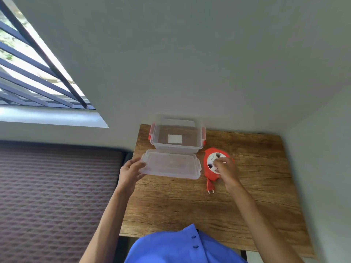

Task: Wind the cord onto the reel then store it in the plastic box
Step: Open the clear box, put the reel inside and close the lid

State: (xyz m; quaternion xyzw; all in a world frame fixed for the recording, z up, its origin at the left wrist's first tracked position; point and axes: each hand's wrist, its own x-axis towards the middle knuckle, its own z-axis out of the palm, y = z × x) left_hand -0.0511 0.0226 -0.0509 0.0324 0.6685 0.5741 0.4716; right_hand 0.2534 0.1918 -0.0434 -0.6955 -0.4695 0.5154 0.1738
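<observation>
A clear plastic box (176,147) with red side clips stands open at the far edge of the wooden table (256,186). Its clear lid (171,164) is in front of the box, with my left hand (131,172) gripping its left end. To the right lies the red cord reel (209,168) with a white hub, the cord wound on it. Its red plug (209,186) sticks out toward me on the table. My right hand (226,168) rests on the reel, fingers curled over the hub.
The table stands against a pale wall. A dark quilted mattress (57,196) lies to the left of the table. A barred window (34,73) is at the upper left. My blue shirt (180,247) fills the bottom middle.
</observation>
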